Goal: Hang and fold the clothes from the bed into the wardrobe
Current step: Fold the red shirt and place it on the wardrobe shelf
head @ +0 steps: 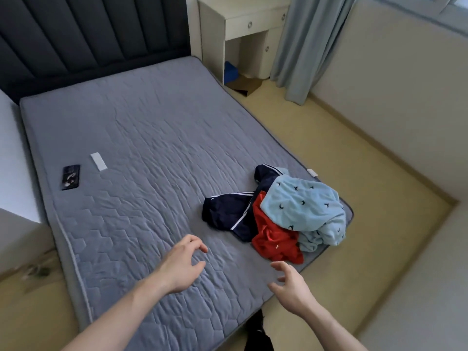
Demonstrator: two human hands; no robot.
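Head view: I am reaching both hands toward the pile (pixel 283 216) on the bed (pixel 141 138). Left hand (pixel 181 266) and right hand (pixel 291 285) are loosely spread, holding nothing. Best to be lifting one garment alone, the light-blue top (pixel 304 206) first. The pile is lying near the bed's right corner, just beyond my right hand, not touching.

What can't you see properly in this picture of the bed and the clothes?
All in the head view:
- Navy garment: partly buried under the red garment and light blue garment, so its type is unclear.
- Wardrobe: outside the frame.
- Dark thing on the floor: cut off by the bottom edge.
- Phone: its markings are too small.
- Blue item under the desk: half hidden by the desk's side panel.
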